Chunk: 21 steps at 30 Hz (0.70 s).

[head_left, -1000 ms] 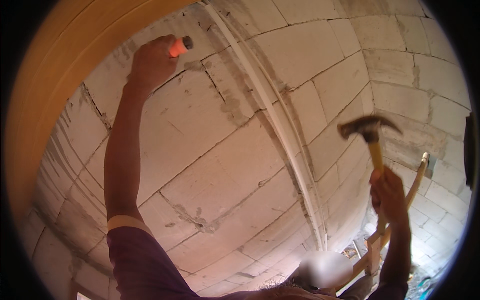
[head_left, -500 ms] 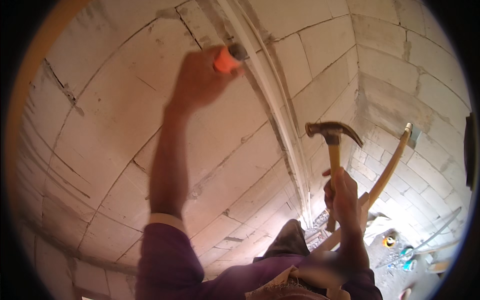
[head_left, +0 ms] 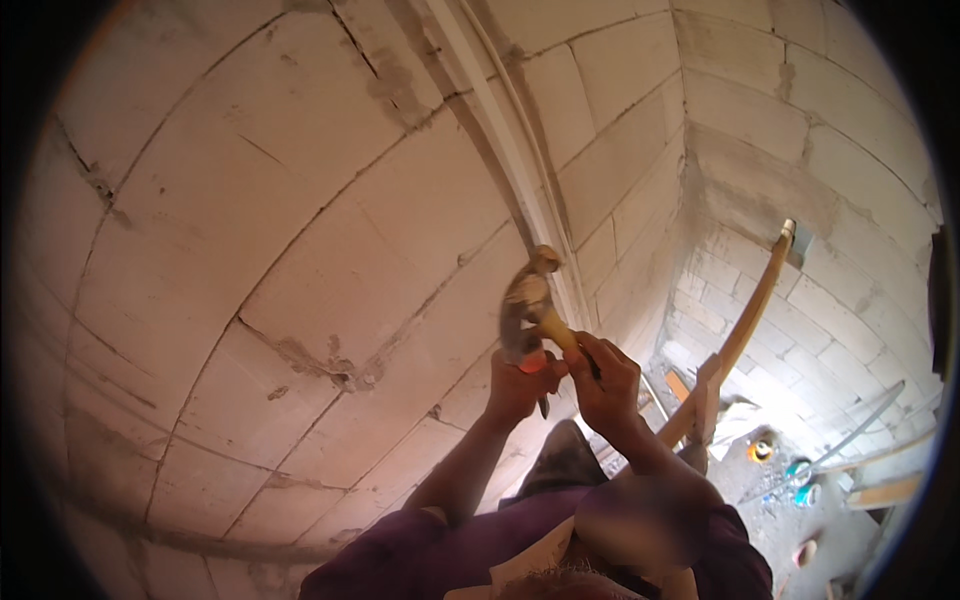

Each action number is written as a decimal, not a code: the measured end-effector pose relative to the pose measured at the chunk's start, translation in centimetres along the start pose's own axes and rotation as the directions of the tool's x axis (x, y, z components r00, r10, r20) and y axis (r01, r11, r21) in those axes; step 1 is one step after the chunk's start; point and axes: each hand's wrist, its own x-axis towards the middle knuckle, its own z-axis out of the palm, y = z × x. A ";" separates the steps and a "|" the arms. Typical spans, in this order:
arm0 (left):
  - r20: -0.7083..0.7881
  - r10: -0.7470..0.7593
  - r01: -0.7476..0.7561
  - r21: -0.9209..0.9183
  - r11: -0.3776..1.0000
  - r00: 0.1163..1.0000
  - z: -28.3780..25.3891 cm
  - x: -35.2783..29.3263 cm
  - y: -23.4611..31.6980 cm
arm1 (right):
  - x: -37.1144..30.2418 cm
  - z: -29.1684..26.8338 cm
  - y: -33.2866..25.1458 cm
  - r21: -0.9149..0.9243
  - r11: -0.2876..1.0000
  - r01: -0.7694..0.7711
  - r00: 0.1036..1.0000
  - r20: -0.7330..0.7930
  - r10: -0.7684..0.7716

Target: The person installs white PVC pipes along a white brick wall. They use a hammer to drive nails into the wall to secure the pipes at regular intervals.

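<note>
In front of my chest, both of my hands are close together by the block wall (head_left: 330,230). My right hand (head_left: 610,380) is closed round the yellowish handle of a claw hammer (head_left: 527,300). The hammer's head, slightly blurred, tilts up and to the left, in front of the wall. Just left of it, my left hand (head_left: 515,388) is wrapped round an orange-handled tool (head_left: 532,362). A dark narrow end shows under that hand; most of the tool is hidden by my fingers and the hammer head, so its kind is unclear.
A pale vertical strip or conduit (head_left: 500,110) runs down a channel in the wall. To the right, a long wooden pole (head_left: 755,310) slants against the far wall. Small tins (head_left: 803,482), a curved hose-like piece (head_left: 870,425) and boards (head_left: 885,492) lie on the floor.
My left hand has come down from high on the wall with the orange-handled tool. My right hand has moved left, bringing the hammer over beside it. The view has shifted slightly.
</note>
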 end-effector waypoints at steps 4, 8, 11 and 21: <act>0.041 0.026 -0.018 -0.180 0.984 0.999 -2.1 -1.1 0.2 | -1.9 1.0 0.0 0.006 1.000 -0.011 0.998 0.065 0.011; -0.004 0.116 -0.116 -0.112 0.987 0.993 -2.9 -2.9 1.8 | -4.4 3.0 -0.8 0.095 0.984 -0.152 0.977 0.162 0.136; -0.015 0.084 -0.085 -0.125 0.988 0.996 -4.0 -4.4 3.3 | -2.8 2.4 -1.4 0.026 0.998 -0.057 0.938 0.345 0.044; -0.105 0.041 0.036 0.641 0.766 0.994 -10.1 -5.8 -1.0 | 28.1 2.1 -7.8 -0.259 0.895 0.362 0.905 -0.131 -0.404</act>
